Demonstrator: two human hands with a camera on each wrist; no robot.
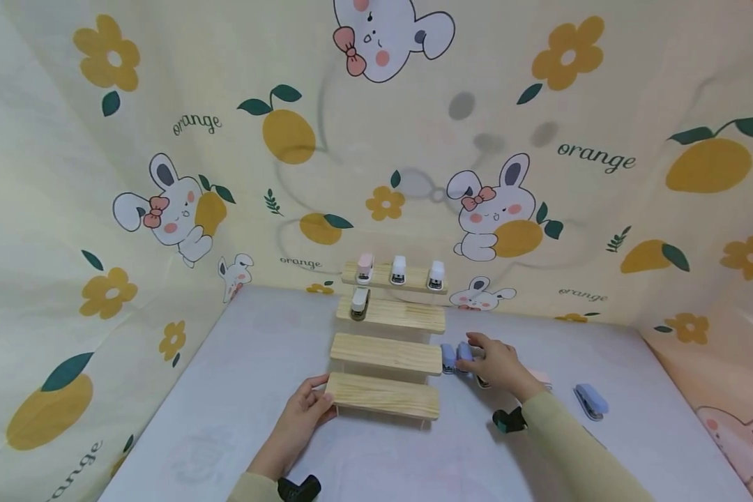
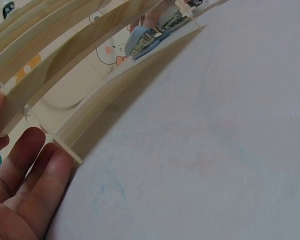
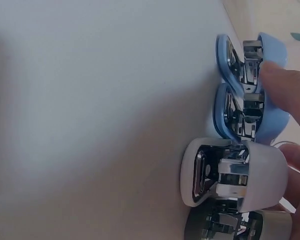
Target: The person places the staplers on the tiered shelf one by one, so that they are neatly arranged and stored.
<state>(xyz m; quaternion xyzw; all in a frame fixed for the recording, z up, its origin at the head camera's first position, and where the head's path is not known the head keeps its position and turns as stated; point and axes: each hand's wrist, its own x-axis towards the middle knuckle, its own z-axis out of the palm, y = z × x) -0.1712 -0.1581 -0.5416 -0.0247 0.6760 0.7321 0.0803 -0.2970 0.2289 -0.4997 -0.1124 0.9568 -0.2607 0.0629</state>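
My left hand (image 1: 302,413) grips the left end of the lowest board of a stepped wooden rack (image 1: 385,396); its thumb and fingers show around the board's end in the left wrist view. On the table at the rack's right side, my right hand (image 1: 498,364) pinches a light-blue mini stapler (image 1: 464,351). Another blue stapler (image 1: 448,358) stands close on its left. In the right wrist view, a whitish stapler (image 3: 265,175) and a dark grey stapler (image 3: 275,225) continue the row beside the two blue ones, partly behind the fingers.
The rack's top board carries a pink stapler (image 1: 364,268) and two white staplers, one at its middle (image 1: 398,270) and one at its right (image 1: 436,275). A white stapler (image 1: 360,304) stands on the second board's left end. Farther right lies a blue stapler (image 1: 592,401).
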